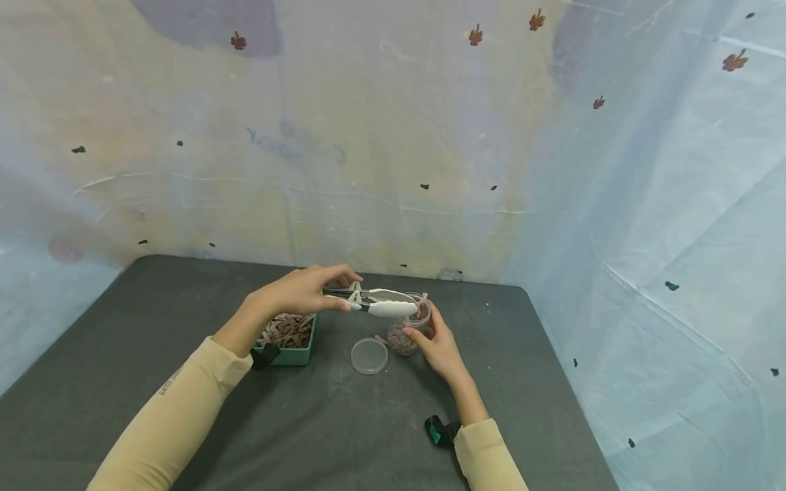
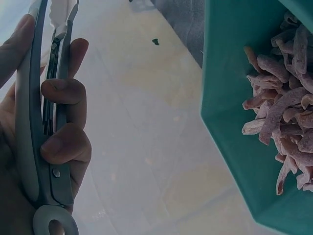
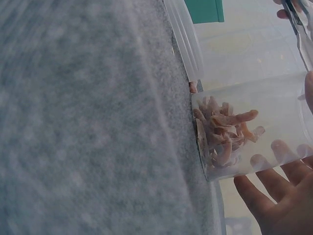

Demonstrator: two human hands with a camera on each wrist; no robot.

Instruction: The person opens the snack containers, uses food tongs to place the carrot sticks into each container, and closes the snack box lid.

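Observation:
My left hand grips a pair of grey and white tongs, squeezed nearly together, with their white tips over the mouth of a clear plastic jar. In the left wrist view my fingers curl round the tongs' handles. My right hand holds the jar from its right side; its fingers wrap the clear wall. The jar is part filled with pinkish-brown strips. A green tray of the same strips sits under my left wrist.
The jar's clear round lid lies flat on the dark grey table, just left of the jar. A pale plastic sheet hangs behind and to the right of the table. A black wrist strap shows on my right arm.

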